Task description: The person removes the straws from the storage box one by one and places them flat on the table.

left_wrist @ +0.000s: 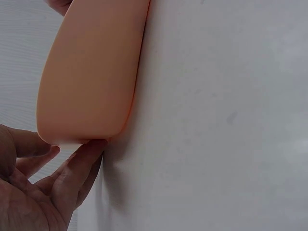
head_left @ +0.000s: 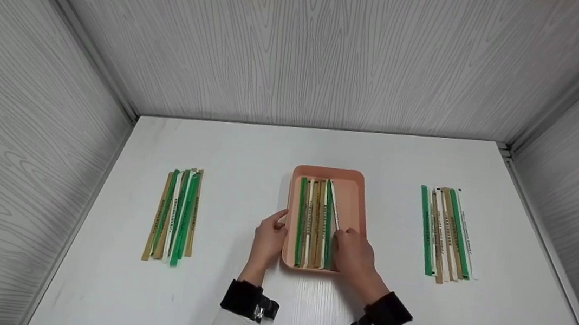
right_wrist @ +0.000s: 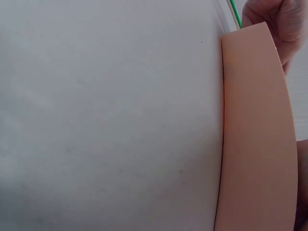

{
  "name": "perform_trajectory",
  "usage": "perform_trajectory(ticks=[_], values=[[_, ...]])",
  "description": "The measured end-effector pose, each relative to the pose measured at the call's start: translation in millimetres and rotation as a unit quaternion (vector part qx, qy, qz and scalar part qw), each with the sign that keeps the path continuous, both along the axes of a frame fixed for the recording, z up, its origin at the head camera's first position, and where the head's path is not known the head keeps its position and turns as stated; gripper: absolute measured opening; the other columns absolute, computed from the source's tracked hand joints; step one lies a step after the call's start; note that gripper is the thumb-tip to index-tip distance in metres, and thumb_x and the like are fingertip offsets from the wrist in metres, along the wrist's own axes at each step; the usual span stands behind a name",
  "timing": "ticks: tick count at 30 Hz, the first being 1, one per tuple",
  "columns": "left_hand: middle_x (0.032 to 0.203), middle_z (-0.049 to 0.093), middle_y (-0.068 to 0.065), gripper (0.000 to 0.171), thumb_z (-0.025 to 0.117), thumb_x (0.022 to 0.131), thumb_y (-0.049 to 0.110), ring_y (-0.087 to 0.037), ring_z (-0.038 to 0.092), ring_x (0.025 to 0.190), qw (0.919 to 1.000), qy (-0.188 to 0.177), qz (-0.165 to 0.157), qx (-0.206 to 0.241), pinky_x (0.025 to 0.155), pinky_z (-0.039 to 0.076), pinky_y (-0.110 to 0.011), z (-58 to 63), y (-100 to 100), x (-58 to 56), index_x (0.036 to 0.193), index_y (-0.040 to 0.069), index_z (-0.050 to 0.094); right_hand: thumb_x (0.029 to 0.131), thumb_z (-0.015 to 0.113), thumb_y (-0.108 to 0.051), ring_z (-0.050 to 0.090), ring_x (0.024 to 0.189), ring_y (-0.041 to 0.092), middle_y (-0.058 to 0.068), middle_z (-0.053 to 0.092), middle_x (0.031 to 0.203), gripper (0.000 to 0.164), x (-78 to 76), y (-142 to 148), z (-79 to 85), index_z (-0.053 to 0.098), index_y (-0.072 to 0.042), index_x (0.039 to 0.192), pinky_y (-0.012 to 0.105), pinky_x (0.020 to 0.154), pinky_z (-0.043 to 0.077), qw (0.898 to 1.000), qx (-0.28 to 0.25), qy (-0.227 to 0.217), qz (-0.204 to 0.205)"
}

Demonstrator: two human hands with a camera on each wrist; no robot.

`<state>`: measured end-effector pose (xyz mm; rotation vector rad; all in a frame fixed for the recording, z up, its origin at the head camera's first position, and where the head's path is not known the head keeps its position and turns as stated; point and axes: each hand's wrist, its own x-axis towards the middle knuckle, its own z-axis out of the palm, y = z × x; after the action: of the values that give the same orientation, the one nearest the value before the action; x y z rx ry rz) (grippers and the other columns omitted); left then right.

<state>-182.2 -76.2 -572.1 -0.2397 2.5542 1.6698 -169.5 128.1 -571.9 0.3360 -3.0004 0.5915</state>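
A pink rectangular tray (head_left: 350,202) lies mid-table, with a row of slim wrapped straws in green, brown and white (head_left: 315,225) filling its left and middle part. My left hand (head_left: 268,239) pinches the tray's left edge; in the left wrist view its fingertips (left_wrist: 98,144) are at the underside of the tray's corner (left_wrist: 91,82), with the thumb side at the rim. Over the tray's right part, my right hand (head_left: 355,254) holds the lower end of a white wrapped straw (head_left: 335,206), tilted against the row. The right hand hides that straw's lower end.
On the left of the white table (head_left: 245,168) lies a loose bundle of green, brown and white wrapped straws (head_left: 174,215). A similar bundle (head_left: 445,235) lies on the right. Grey wood-grain panels (head_left: 302,49) enclose the table at the back and both sides.
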Motion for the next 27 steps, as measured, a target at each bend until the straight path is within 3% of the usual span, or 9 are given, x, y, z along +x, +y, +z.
perform_trajectory(ticks=[9,17,27], values=[[0.101,0.068,-0.014,0.045,0.052,0.094,0.001,-0.023,0.066,0.090,1.0000,-0.001,0.000,-0.004,0.075,0.053,-0.037,-1.2,1,-0.2,0.138,0.006,0.056,0.091,0.065,-0.004,0.063,0.063,0.027,0.012,0.065,0.081,0.020,0.4,3,4.2,0.069,0.002,0.110,0.040,0.053,0.052,0.999,-0.049,0.009,-0.017],[0.101,0.068,-0.015,0.045,0.053,0.094,0.002,-0.023,0.067,0.090,1.0000,-0.005,0.000,-0.002,0.076,0.054,-0.037,-1.0,0,-1.2,0.138,0.007,0.056,0.087,0.072,-0.007,0.061,0.064,0.018,0.004,0.065,0.075,0.025,0.5,12,21.8,0.069,0.001,0.111,0.036,0.054,0.049,0.993,-0.110,-0.005,-0.044],[0.104,0.067,-0.018,0.044,0.052,0.095,0.001,-0.025,0.066,0.093,1.0000,-0.008,0.002,0.000,0.079,0.053,-0.039,-0.8,0,-1.1,0.138,0.006,0.056,0.086,0.066,-0.002,0.062,0.071,0.020,0.007,0.066,0.081,0.029,-0.5,37,38.3,0.070,0.001,0.114,0.038,0.061,0.051,0.988,-0.126,-0.004,-0.085]])
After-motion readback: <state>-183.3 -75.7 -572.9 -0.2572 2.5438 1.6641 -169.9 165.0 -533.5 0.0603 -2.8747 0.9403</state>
